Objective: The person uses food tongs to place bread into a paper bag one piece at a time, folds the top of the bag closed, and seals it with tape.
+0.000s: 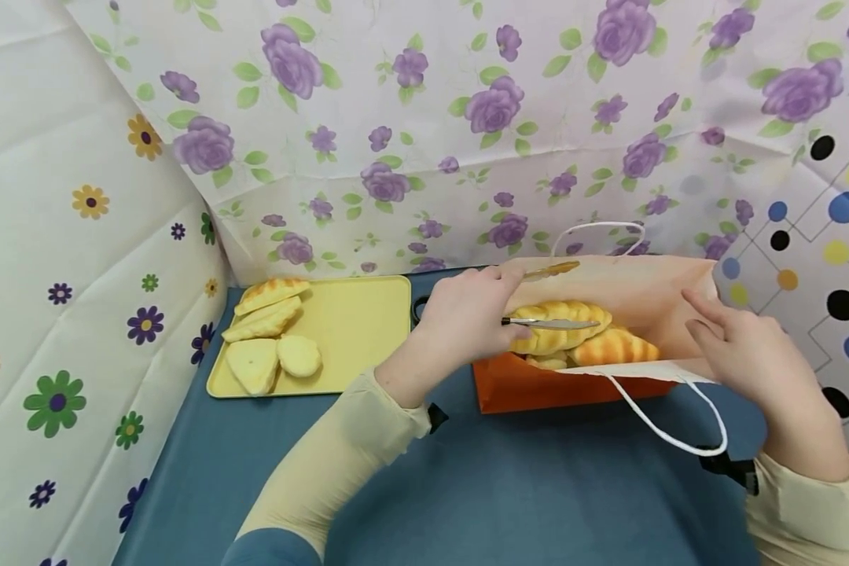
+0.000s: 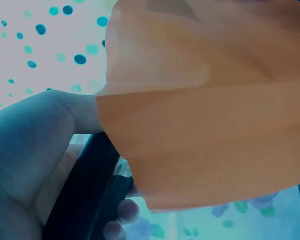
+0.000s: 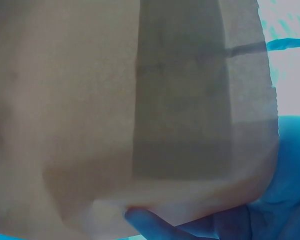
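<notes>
My left hand (image 1: 470,310) grips a pair of tongs (image 1: 555,323) at the left side of an orange paper bag (image 1: 509,389). Its two arms reach over the bag's mouth, spread apart, with nothing between them. In the left wrist view the black handles (image 2: 85,185) lie in the palm, beside the bag's paper wall (image 2: 205,140). Inside the bag lie several bread pieces, among them a ridged yellow loaf (image 1: 562,314) and a browner loaf (image 1: 615,347). My right hand (image 1: 757,354) holds the bag's right edge, fingertips over the rim; its other fingers are partly hidden.
A yellow tray (image 1: 361,330) on the left bears several bread pieces, including a triangular one (image 1: 253,365) and a round one (image 1: 299,356). The bag's white handle (image 1: 672,436) hangs over its front. Blue cloth (image 1: 538,487) covers the table; a flowered sheet (image 1: 410,118) hangs behind.
</notes>
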Demonstrator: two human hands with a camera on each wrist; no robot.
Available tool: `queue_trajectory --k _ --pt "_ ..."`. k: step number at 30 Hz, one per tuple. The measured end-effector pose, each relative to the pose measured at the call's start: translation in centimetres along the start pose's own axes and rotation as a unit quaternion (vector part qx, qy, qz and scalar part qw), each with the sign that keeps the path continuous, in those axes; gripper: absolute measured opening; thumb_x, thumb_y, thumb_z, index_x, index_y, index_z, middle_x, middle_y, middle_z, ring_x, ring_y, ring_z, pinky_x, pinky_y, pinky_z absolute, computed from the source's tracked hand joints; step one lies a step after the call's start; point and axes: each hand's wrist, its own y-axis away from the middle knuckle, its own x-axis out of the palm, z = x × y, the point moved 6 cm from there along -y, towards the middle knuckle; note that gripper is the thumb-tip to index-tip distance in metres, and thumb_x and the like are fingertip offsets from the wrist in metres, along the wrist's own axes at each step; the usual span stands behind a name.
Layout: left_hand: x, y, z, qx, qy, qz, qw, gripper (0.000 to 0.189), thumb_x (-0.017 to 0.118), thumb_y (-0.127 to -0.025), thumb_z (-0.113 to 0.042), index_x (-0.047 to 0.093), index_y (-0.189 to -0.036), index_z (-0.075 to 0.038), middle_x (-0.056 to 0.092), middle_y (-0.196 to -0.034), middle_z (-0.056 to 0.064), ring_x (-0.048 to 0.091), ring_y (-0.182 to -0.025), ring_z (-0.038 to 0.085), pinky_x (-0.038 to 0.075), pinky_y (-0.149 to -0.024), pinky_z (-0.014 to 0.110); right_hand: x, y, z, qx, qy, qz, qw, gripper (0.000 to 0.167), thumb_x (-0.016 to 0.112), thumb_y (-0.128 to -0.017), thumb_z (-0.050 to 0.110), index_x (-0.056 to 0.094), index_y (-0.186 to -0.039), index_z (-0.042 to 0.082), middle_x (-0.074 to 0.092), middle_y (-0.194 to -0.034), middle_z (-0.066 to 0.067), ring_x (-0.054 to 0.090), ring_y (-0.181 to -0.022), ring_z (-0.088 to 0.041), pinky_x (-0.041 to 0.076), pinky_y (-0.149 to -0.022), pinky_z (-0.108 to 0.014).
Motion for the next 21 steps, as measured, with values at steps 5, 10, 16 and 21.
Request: queue_trajectory --k 5,10,16,21 --pt "-0.4 1.1 0.8 0.011 0.02 -0.053 0.9983 0.083 0.075 -0.093 -0.066 0.05 -0.161 -0.025 0.068 -0.114 -0.005 0.063 -0.088 0.013 0.051 -0.064 0.029 0.1 -0.2 0.2 0.001 0.004 -0.001 1.0 0.064 0.043 -0.115 0.042 0.028 -0.17 0.013 0.056 -0.129 -0.045 0.06 -0.089 -0.05 0.045 -0.072 -0.06" --pt "-1.1 2.3 1.2 0.009 0.082 -0.1 0.9916 0.087 0.075 -0.093 -0.066 0.045 -0.166 -0.029 0.066 -0.113 -0.005 0.059 -0.08 0.008 0.046 -0.057 0.027 0.1 -0.1 -0.1 0.011 0.004 0.001 0.9999 0.064 0.042 -0.115 0.044 0.027 -0.17 0.014 0.042 -0.147 -0.049 0.055 -0.108 -0.063 0.046 -0.078 -0.067" --pt "-1.0 5.2 2.8 0.006 0.198 -0.22 0.9552 0.083 0.084 -0.091 -0.055 0.052 -0.161 -0.026 0.068 -0.112 -0.003 0.055 -0.075 0.009 0.042 -0.053 0.028 0.0 -0.1 0.1 0.0 -0.001 0.007 1.0 0.062 0.041 -0.116 0.042 0.029 -0.17 0.016 0.061 -0.122 -0.043 0.06 -0.084 -0.048 0.044 -0.068 -0.054" --pt "0.1 6.8 3.9 -0.001 0.252 -0.262 0.9318 0.081 0.088 -0.089 -0.047 0.054 -0.159 -0.025 0.067 -0.106 -0.007 0.046 -0.067 0.008 0.039 -0.055 0.03 0.1 -0.1 0.2 -0.014 -0.006 0.009 0.9998 0.058 0.035 -0.116 0.038 0.028 -0.17 0.017 0.049 -0.074 -0.013 0.043 -0.057 -0.029 0.036 -0.057 -0.04"
